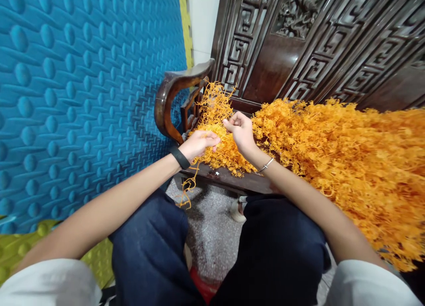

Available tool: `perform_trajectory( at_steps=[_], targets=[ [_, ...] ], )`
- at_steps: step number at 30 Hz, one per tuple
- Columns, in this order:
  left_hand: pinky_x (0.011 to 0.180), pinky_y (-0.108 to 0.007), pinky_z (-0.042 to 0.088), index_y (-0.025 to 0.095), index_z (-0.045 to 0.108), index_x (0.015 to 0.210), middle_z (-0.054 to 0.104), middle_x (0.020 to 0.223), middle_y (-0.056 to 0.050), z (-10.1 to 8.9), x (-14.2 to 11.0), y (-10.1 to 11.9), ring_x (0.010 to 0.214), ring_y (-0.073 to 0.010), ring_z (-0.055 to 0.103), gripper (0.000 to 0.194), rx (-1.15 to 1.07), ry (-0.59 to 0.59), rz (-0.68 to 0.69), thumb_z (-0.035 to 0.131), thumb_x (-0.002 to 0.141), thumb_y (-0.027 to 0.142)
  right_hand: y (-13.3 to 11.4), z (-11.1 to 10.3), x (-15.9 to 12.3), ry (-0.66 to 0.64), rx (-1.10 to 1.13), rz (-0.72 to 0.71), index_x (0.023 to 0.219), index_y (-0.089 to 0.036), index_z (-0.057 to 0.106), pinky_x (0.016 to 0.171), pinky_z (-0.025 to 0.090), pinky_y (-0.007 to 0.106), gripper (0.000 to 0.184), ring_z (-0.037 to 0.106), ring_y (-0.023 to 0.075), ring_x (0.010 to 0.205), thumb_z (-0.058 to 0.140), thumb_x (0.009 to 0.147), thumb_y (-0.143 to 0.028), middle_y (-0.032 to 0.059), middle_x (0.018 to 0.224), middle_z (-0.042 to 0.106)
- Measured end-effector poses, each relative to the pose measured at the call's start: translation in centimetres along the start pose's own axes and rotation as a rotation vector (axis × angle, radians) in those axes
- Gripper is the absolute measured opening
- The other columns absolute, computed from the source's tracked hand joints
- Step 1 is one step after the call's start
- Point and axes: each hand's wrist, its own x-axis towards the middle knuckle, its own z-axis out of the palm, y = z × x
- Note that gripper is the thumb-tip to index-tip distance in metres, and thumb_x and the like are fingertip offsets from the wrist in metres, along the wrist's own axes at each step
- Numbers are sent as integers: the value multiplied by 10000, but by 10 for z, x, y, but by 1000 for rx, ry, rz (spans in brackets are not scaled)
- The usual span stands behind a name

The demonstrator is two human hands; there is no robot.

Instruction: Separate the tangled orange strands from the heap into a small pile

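My left hand (200, 143), with a black band at the wrist, is closed around a thin orange artificial plant stem (188, 186) whose branched end dangles below the bench edge. To the right and slightly higher is my right hand (241, 131), its thumb and fingertips pinched together. Anything between those fingertips is too small to make out. Beneath and behind both hands lies a heap of orange artificial sprigs (217, 103), thin bare strands at the back and frilly tufts in front. The two hands are apart.
A large pile of orange artificial flowers (352, 151) covers the right of the dark wooden bench (226, 178). The bench has a curved armrest (166, 98) and carved back (275, 71). A blue foam mat (83, 98) stands at left. A small white piece (217, 173) lies near the front edge.
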Motion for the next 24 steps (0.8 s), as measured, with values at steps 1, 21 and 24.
perform_trajectory(
  at_steps=[1, 21, 24],
  targets=[
    [348, -211, 104, 136, 533, 683, 512, 502, 47, 1, 1, 0, 290, -5, 216, 132, -6, -4, -11, 540, 813, 161, 1, 0, 1, 10, 4, 10, 579, -214, 331, 535, 377, 266, 292, 400, 97, 502, 587, 718, -184, -40, 514, 375],
    [327, -172, 144, 129, 528, 647, 530, 477, 43, 10, -38, -6, 299, -7, 255, 144, 50, 30, -72, 529, 790, 151, 43, -34, 44, 249, 89, 226, 619, -201, 371, 482, 407, 203, 303, 476, 69, 450, 664, 689, -168, -87, 471, 444],
    [323, -172, 171, 129, 538, 652, 569, 539, 27, -5, -40, -9, 310, -12, 273, 142, 119, 70, -39, 528, 787, 169, 55, -36, 33, 64, 43, 184, 655, -186, 444, 505, 426, 213, 281, 489, 74, 468, 722, 615, -186, -73, 485, 503]
  ],
)
